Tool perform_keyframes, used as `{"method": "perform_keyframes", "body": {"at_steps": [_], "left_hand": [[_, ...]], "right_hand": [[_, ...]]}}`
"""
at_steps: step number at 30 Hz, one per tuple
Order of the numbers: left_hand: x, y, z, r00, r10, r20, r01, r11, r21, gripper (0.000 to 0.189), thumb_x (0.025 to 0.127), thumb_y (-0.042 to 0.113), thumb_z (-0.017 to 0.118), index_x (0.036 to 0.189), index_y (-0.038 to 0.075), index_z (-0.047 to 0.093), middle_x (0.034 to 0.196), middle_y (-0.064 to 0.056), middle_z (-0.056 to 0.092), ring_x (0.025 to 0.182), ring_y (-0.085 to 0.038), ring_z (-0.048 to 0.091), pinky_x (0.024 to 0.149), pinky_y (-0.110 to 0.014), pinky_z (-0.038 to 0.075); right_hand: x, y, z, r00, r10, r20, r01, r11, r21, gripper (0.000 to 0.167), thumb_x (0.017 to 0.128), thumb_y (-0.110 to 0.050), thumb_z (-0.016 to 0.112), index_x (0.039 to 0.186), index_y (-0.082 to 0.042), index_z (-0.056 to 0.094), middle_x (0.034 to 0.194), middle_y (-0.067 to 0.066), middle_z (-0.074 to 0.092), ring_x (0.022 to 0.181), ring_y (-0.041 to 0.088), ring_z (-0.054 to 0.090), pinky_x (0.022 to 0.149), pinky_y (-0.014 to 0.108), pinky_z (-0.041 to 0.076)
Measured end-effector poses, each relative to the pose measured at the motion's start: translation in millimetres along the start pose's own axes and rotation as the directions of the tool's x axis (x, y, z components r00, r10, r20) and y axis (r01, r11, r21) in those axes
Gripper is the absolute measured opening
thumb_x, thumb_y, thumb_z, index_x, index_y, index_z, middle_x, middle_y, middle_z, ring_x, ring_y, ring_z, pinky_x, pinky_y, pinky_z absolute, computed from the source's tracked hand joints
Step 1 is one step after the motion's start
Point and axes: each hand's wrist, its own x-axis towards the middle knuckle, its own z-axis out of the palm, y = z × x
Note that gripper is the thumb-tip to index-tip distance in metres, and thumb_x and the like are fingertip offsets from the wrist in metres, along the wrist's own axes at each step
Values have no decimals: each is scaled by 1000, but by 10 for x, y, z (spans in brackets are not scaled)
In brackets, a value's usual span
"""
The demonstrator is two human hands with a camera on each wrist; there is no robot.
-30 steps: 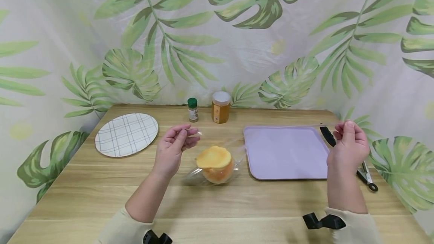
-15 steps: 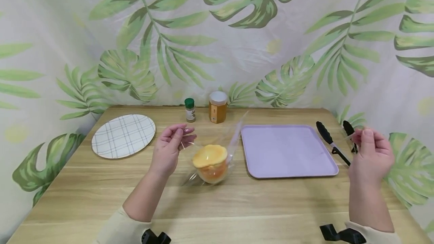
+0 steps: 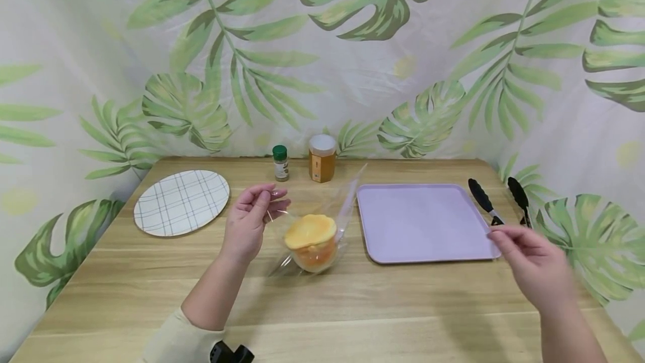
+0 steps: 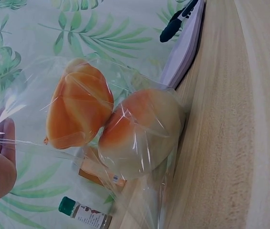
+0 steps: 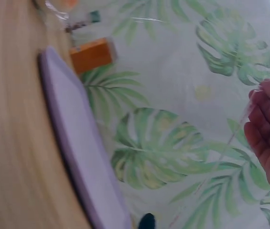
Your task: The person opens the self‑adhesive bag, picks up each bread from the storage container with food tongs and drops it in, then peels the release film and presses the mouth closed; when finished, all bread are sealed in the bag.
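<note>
My left hand pinches the edge of a clear plastic bag over the middle of the table. Two bread buns lie inside it: a golden flat-looking bun above and a rounder, paler bun below. In the left wrist view they sit side by side behind the film, with the left hand's fingers at the bag's edge. My right hand, out by the near right corner of the tray, pinches a thin clear strip between thumb and forefinger. The strip trails down in the right wrist view.
A lilac tray lies right of the bag, with black-tipped tongs beyond its right side. At the left is a white checked plate. A green-capped shaker and a honey-coloured jar stand at the back by the patterned cloth.
My right hand pulled out to the right with the strip, which stretched across from the bag a second ago, then came down and back leftward. The left hand and bag stay nearly still.
</note>
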Motion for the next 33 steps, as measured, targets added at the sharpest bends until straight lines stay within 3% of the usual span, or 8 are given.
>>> {"method": "perform_keyframes", "body": {"at_steps": [2, 5, 10, 14, 21, 26, 31, 33], "left_hand": [[0, -1, 1, 1000, 0, 1, 0, 1000, 2, 20, 103, 17, 50, 102, 25, 68, 98, 8, 75, 88, -9, 73, 79, -26, 60], [-1, -2, 0, 1000, 2, 1, -2, 1000, 0, 21, 103, 16, 50, 102, 26, 68, 97, 8, 75, 87, -9, 73, 79, -26, 60], [-6, -4, -7, 1000, 0, 2, 0, 1000, 1, 22, 103, 16, 49, 102, 26, 68, 97, 9, 75, 87, -9, 73, 80, -25, 60], [-7, -2, -6, 1000, -3, 1, 3, 1000, 8, 22, 103, 16, 49, 103, 26, 68, 98, 9, 75, 88, -9, 73, 80, -25, 60], [-7, 4, 4, 1000, -1, 0, 1, 1000, 5, 21, 103, 16, 50, 103, 26, 68, 97, 9, 75, 88, -9, 73, 80, -25, 60], [-6, 5, 6, 1000, -2, 1, 2, 1000, 3, 21, 103, 17, 50, 103, 27, 68, 97, 9, 75, 87, -9, 73, 80, -24, 60], [-6, 4, 5, 1000, -3, 0, 3, 1000, 5, 20, 103, 17, 50, 103, 27, 68, 97, 9, 75, 87, -8, 73, 80, -24, 60], [-5, 3, 5, 1000, -4, -2, 4, 1000, 8, 20, 103, 18, 50, 103, 27, 68, 97, 9, 75, 87, -8, 73, 79, -24, 60]], "right_hand": [[-54, 51, 71, 993, -34, 110, 50, 988, -148, 17, 85, 15, 63, 93, 1, 71, 83, -21, 68, 72, -5, 60, 63, 7, 50], [-117, 138, 218, 971, -25, 237, 87, 963, -254, 12, 86, 8, 67, 93, 0, 71, 84, -23, 66, 75, -9, 58, 64, 9, 51], [-208, 281, 464, 914, 52, 403, 83, 947, -311, 7, 88, -5, 69, 92, -9, 74, 90, -10, 72, 84, -8, 59, 70, 17, 53], [-242, 383, 617, 850, 132, 510, 46, 946, -321, 5, 91, -14, 69, 92, -12, 74, 93, -3, 72, 84, -5, 59, 69, 22, 52], [-270, 576, 795, 787, 50, 615, 143, 955, -260, 4, 89, -15, 71, 89, -17, 74, 89, -8, 67, 84, -3, 54, 74, 23, 52], [-281, 667, 851, 722, 140, 677, 48, 967, -251, 7, 91, -21, 70, 92, -16, 74, 86, -7, 65, 78, -4, 53, 68, 20, 50], [-289, 754, 880, 650, 224, 726, -20, 960, -278, 13, 93, -29, 67, 95, -17, 72, 90, -7, 68, 81, -5, 55, 73, 21, 51], [-293, 782, 883, 631, 242, 737, -25, 956, -293, 15, 94, -30, 65, 96, -17, 72, 91, -8, 69, 83, -5, 55, 74, 20, 50]]}}
